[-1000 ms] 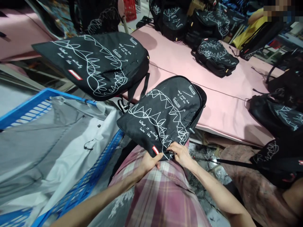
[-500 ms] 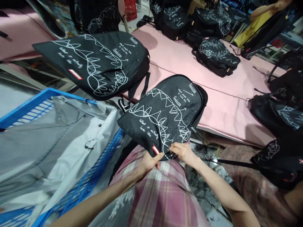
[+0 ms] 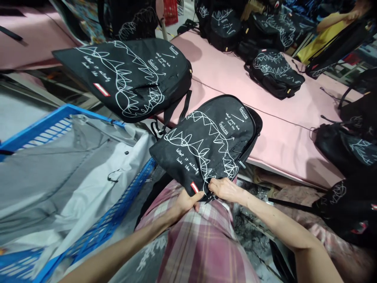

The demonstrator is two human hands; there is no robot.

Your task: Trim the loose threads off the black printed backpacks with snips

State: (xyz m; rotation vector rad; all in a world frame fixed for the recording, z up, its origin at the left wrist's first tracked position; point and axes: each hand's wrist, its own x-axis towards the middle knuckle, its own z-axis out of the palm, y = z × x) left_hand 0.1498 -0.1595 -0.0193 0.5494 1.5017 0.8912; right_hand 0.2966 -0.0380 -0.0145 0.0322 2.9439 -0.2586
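A black backpack (image 3: 188, 157) with white scribbled lines and lettering lies tilted over my lap and the table's edge. My left hand (image 3: 187, 202) is closed on its near lower corner, thumb on top beside a small red-and-white label (image 3: 194, 187). My right hand (image 3: 225, 189) is closed at the bottom edge, just right of the label, fingers bent down against the fabric. A small dark, shiny piece shows beneath those fingers; mostly hidden, it cannot be made out. A second backpack (image 3: 138, 84) of the same print lies at the upper left.
A blue plastic crate (image 3: 63, 112) lined with grey-white cloth stands at my left. Across the pink table (image 3: 218, 78) lie more black backpacks, one of them a printed backpack (image 3: 275, 76) farther back. At the upper right is a person in yellow (image 3: 318, 39); dark bags crowd the right side.
My right hand has shifted slightly at the backpack's bottom edge, and a dark shiny piece now shows under its fingers. My left hand keeps its hold. The whole view has shifted a little.
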